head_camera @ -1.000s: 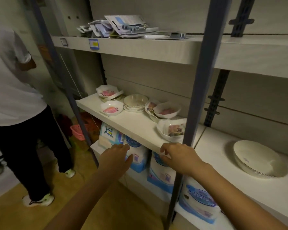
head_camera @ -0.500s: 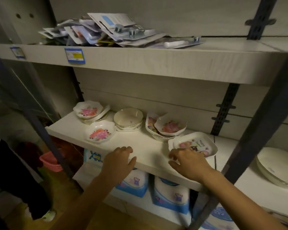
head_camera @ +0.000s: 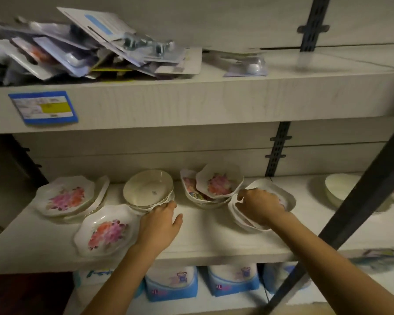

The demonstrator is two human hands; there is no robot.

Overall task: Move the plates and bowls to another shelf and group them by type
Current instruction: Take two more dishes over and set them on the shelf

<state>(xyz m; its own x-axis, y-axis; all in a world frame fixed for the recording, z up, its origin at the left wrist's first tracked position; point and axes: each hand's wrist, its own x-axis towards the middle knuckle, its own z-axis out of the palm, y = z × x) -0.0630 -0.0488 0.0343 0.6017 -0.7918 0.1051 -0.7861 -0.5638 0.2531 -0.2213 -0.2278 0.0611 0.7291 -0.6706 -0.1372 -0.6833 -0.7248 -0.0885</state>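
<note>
A stack of plain cream bowls sits upright on the middle shelf. At its 9 o'clock lies a stack of scalloped plates with pink flowers. At 7 o'clock, just beside it, lies a single flowered dish. At 3 o'clock, flowered bowls nest tilted. Further along 3 o'clock come a white dish stack and, well apart, a plain white bowl.

I am in a shop, facing display shelving. A blue-bordered price label sticks to the shelf edge below a heap of carded blister packs. A slotted upright runs up the back wall, and wrapped XL packs stand underneath.
</note>
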